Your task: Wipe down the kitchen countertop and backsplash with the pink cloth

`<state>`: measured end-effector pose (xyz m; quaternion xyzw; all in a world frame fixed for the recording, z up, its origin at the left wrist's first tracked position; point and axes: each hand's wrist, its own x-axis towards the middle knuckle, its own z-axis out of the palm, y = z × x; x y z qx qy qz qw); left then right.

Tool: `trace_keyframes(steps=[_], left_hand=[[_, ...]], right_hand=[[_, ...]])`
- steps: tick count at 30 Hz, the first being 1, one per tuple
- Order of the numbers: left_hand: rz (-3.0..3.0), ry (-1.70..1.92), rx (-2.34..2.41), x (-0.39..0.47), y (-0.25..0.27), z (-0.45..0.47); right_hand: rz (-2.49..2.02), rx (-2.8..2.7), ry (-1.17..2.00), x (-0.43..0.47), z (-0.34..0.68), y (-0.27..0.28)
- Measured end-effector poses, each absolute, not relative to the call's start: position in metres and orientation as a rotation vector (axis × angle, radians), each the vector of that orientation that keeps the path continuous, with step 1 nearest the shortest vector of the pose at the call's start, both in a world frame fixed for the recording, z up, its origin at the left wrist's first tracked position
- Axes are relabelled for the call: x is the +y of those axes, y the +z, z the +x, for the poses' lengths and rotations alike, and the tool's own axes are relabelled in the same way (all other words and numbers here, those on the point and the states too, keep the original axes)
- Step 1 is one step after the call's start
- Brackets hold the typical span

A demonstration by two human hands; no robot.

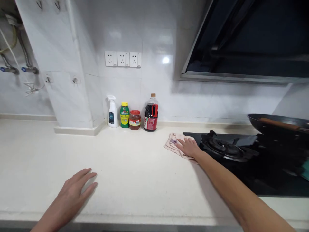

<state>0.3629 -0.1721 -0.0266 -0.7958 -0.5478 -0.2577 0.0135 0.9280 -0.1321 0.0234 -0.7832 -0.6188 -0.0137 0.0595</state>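
My right hand (189,147) lies flat on a pale pink cloth (172,142), pressing it onto the white countertop (135,167) right beside the black gas stove (241,161). The fingers are spread over the cloth, not curled around it. My left hand (77,187) rests palm down on the bare counter near the front edge, fingers apart, holding nothing.
Against the tiled wall stand a white spray bottle (112,112), a green-and-yellow jar (125,115), a red sauce jar (135,120) and a dark soy sauce bottle (151,113). A black wok (277,127) sits on the far burner under the range hood (246,42). Pipes run at left.
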Motion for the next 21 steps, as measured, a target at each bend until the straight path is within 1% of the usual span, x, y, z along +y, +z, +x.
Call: trace_keyframes(steps=[3, 6, 12, 18, 21], left_hand=[[-2.497, -0.77, -1.701, -0.168, -0.025, 0.362], [-2.51, -0.762, -1.711, -0.166, -0.022, 0.361], [-2.553, -0.745, -1.677, -0.154, -0.028, 0.355], [-2.569, -0.689, -1.693, -0.148, -0.027, 0.356], [-2.58, -0.674, -1.683, -0.148, -0.023, 0.358]], right_hand=[[-2.394, -1.879, -0.061, -0.155, 0.953, 0.013], [-2.362, -1.93, -0.05, -0.19, 0.953, 0.004], [-2.105, -1.988, 0.046, -0.305, 0.933, -0.009], [-1.69, -1.813, -0.204, -0.397, 0.918, -0.031], [-1.634, -1.676, -0.184, -0.421, 0.924, -0.035]])
